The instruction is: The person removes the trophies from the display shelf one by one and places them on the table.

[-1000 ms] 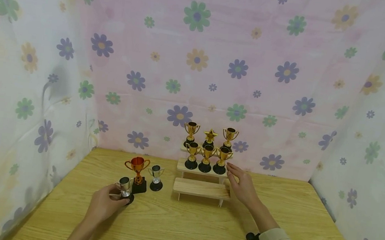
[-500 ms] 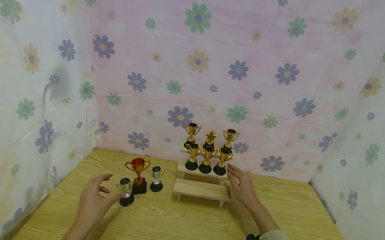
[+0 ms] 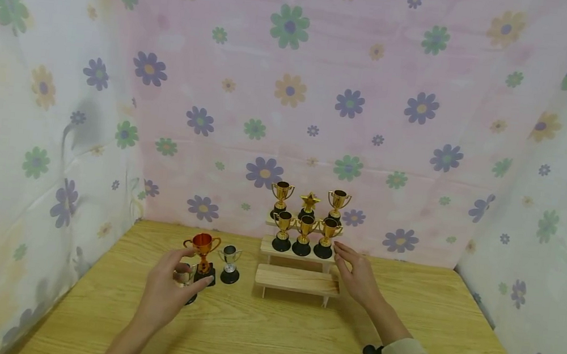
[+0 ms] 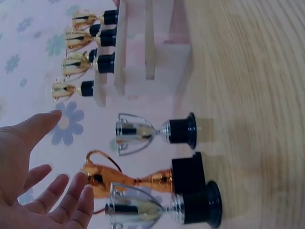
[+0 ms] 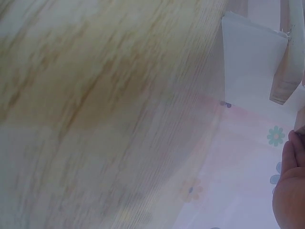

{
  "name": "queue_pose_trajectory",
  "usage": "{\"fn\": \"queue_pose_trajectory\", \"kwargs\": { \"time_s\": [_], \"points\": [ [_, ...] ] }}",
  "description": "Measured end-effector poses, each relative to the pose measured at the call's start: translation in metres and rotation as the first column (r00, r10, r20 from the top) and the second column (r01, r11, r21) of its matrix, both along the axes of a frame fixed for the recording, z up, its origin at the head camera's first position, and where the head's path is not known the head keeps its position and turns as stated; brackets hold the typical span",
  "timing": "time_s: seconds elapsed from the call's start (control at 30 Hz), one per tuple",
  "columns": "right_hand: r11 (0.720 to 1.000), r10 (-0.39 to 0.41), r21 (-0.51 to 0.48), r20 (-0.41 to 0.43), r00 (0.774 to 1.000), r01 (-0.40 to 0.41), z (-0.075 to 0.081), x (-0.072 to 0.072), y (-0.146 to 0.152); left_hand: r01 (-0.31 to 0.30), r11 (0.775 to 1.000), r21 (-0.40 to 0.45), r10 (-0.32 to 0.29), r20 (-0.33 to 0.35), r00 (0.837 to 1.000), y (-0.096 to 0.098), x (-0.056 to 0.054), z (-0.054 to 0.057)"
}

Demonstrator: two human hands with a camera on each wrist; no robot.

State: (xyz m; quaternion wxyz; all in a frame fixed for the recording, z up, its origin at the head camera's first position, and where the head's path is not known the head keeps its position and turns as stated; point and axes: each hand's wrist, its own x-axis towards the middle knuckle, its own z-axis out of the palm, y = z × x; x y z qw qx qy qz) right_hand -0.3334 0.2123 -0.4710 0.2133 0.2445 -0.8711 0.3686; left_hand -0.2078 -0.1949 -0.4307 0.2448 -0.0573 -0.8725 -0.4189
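1. Wood-grain counter [image 3: 257,340] fills my foreground.
2. Left hand [image 3: 162,292]: fingers released, parted. Nearest silver cup [image 4: 178,209] stands upright on the counter just beyond, part-hidden in the head view.
3. I judge it light, stiff, slick; thin handles could snap. I'd pinch the collar above its black base.
4. Orange trophy [image 3: 203,246] close behind; top-heavy, I'd guess. Second silver cup [image 3: 229,265] just right.
5. Right hand [image 3: 360,277]: fingers straight, beside the wooden steps [image 3: 297,279]; contact I can't tell.
6. Six gold trophies [image 3: 305,226] on upper steps; flowered cloth [image 3: 320,61] beyond.

Free gap between silver trophy [image 3: 230,259] and stand [image 3: 297,280]
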Motion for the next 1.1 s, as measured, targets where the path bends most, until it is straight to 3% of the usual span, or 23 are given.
{"fn": "queue_pose_trajectory", "kwargs": {
  "time_s": [0.23, 0.53, 1.1],
  "points": [
    [1.0, 0.004, 0.001, 0.013, 1.0, -0.004, 0.001, 0.0, 0.001, 0.095, 0.995, -0.006, -0.095, 0.004, 0.995, 0.019, -0.012, 0.003],
    [1.0, 0.003, 0.003, 0.017, 1.0, -0.003, 0.0, 0.0, 0.001, 0.194, 0.981, -0.014, -0.193, 0.073, 0.978, 0.043, -0.029, 0.007],
    [1.0, 0.007, 0.012, 0.006, 1.0, -0.007, -0.001, -0.001, 0.001, 0.281, 0.958, -0.066, -0.274, 0.093, 0.957, 0.088, -0.071, 0.01]
  ]
}}
